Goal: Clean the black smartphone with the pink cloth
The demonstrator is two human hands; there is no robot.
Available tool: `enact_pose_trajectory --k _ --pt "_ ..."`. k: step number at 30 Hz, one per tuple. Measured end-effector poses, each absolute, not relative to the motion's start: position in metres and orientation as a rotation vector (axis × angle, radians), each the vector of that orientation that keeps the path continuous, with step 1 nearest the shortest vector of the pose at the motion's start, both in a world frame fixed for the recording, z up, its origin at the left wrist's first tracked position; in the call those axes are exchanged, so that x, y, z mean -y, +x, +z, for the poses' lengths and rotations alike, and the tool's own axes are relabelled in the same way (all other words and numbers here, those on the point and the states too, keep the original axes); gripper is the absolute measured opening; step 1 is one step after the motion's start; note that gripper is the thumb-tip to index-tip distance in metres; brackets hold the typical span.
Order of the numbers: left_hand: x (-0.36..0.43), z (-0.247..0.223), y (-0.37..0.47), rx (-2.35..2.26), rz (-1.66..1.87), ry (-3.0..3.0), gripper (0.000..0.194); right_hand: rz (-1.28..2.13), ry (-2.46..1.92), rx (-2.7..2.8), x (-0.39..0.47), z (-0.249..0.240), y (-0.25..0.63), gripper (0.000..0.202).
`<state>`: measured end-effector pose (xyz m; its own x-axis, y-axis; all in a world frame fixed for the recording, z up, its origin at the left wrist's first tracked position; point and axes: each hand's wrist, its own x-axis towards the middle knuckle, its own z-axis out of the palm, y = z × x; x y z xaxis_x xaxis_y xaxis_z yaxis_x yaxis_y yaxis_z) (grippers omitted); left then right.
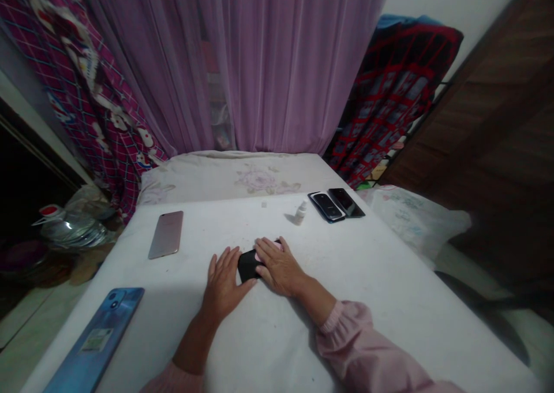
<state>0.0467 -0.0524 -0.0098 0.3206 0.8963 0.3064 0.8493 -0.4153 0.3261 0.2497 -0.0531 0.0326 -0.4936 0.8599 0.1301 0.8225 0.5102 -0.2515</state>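
A black phone (248, 266) lies flat on the white-covered table, its right part hidden under my right hand. My left hand (224, 285) steadies its left end, with the fingers along the far corner and the thumb at the near edge. My right hand (280, 268) presses a small pink cloth (258, 257) onto the phone's surface. Most of the cloth is covered by the fingers, so its full shape cannot be seen. Beyond my right hand stands a small white bottle (300, 213), upright and apart from both hands.
A rose-gold phone (167, 235) lies at the left, and a blue phone (96, 341) with a label is nearer. Several dark phones (328, 206) lie at the back right. Purple curtains (277, 64) hang behind the table (367, 300). A large water bottle (71, 227) stands left of it.
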Motion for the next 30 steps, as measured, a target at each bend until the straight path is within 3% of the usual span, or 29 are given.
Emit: enact_pose_trajectory --k 5,11,19,30 --pt "0.054 -0.009 0.047 -1.631 0.683 2.459 0.063 0.294 -1.278 2.456 0.069 0.03 0.269 0.05" --pt "0.055 -0.007 0.047 -1.647 0.654 2.439 0.064 0.236 -1.652 1.912 0.069 0.035 0.286 0.037" --pt "0.056 -0.006 0.048 -1.645 0.654 2.452 0.063 0.311 -1.892 2.187 0.068 0.055 0.253 0.017" --pt "0.057 -0.007 0.047 -1.64 0.661 2.457 0.066 0.097 -2.153 2.004 0.046 0.065 0.275 0.027"
